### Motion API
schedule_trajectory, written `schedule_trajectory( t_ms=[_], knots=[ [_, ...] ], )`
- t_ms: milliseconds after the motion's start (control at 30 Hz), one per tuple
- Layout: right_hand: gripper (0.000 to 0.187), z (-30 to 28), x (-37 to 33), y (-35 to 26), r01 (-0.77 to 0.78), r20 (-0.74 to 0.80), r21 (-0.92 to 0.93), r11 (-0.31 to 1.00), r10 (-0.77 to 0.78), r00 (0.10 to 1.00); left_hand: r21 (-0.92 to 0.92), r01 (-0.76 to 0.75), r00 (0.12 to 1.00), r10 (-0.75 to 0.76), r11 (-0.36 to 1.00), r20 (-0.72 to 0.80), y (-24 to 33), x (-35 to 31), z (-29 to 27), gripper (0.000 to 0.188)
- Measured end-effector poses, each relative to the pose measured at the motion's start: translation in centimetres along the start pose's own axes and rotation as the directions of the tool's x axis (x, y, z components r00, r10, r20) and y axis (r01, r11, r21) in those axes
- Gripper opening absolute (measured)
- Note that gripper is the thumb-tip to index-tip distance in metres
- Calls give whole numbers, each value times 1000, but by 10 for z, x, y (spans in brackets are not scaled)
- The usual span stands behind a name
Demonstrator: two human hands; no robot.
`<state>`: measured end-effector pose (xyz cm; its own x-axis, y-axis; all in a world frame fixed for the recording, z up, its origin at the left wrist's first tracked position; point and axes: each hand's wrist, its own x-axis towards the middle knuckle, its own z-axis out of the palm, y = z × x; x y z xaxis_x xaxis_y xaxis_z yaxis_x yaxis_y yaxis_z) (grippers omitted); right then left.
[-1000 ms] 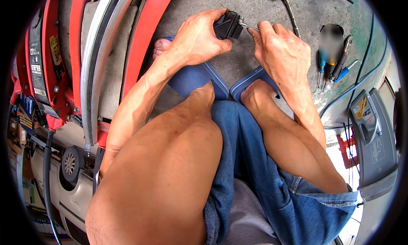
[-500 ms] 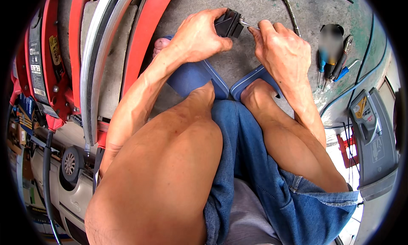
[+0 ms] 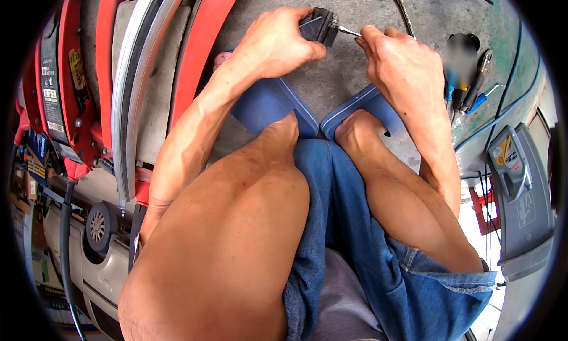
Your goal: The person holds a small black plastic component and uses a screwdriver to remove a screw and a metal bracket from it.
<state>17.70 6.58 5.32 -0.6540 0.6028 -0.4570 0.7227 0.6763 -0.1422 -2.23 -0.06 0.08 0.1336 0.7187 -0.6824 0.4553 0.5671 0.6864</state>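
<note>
Above the concrete floor, my left hand is closed around a black block-shaped part, thumb on its near side. Small metal pieces show on the part's right face. My right hand is closed on a thin metal-shafted tool resembling a screwdriver; its handle is hidden in the fingers. The shaft points left, with its tip at or very near the part's right face; whether they touch I cannot tell. Below my hands are my feet in blue slippers.
An L-shaped socket wrench lies on the floor at the far right. Beside my right wrist stand several hand tools around a dark holder. Red lift arms run along the left. A blue cable and a grey machine are at right.
My right hand has shifted right, drawing the tool slightly away, and more of its shaft shows. The black part has turned and moved only a little in my left hand.
</note>
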Motion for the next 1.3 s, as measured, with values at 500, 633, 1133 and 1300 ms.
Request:
schedule_trajectory(
  t_ms=[500, 633, 1133, 1300],
  knots=[
    [18, 39, 0, 30, -148, -129, 237, 960, 182, 975, -962, 272, 940, 206, 28, 272, -11, -9, 1, 56],
    [16, 50, -3, 23, -139, -127, 279, 950, 180, 975, -950, 306, 936, 202, -71, 286, -11, -8, 2, 63],
    [17, 52, -6, 11, -123, -88, 347, 930, 163, 983, -892, 380, 916, 237, -245, 325, -13, -14, 3, 61],
    [18, 49, -5, 9, -142, -86, 470, 871, 206, 975, -856, 441, 895, 209, -269, 395, -9, -15, 0, 61]
  ],
)
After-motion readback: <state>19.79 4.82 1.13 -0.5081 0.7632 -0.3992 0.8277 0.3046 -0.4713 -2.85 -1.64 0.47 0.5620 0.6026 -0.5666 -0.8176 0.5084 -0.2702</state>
